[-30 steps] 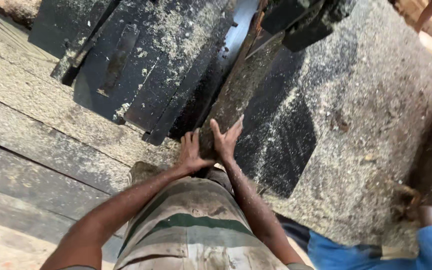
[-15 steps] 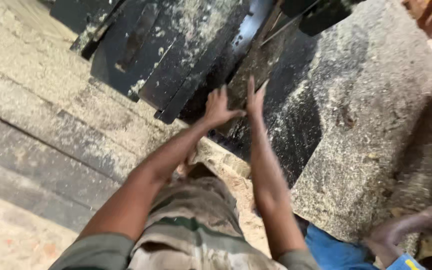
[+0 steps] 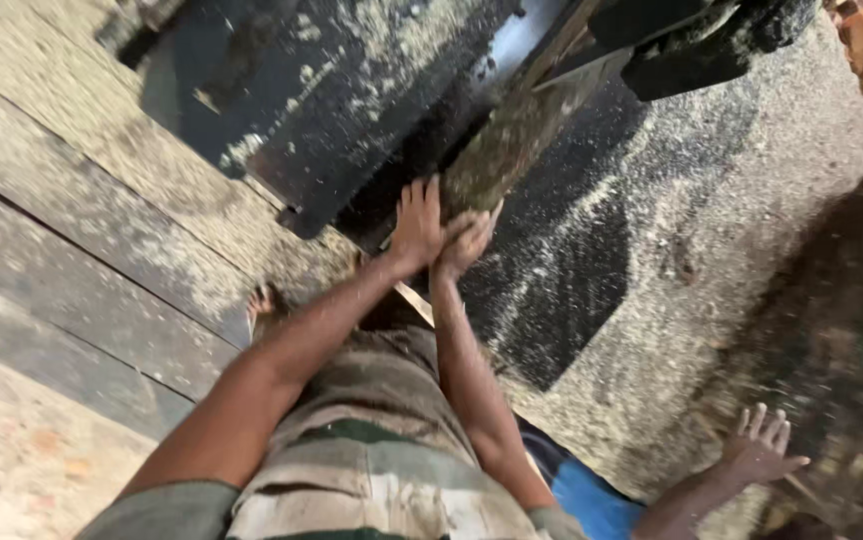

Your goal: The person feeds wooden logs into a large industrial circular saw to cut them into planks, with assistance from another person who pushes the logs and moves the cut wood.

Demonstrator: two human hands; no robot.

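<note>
Pushing the rough wooden slab toward the dark saw machine goes best with both palms flat on its near end: left hand fingers spread, right hand fingers loosely together. One slab, one machine, one co-worker's hand well right of the slab.

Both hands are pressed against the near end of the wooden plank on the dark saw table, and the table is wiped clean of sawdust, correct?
Not quite. The left hand and right hand do press the plank end, but the head view shows the saw table strewn with sawdust, not clean.
</note>
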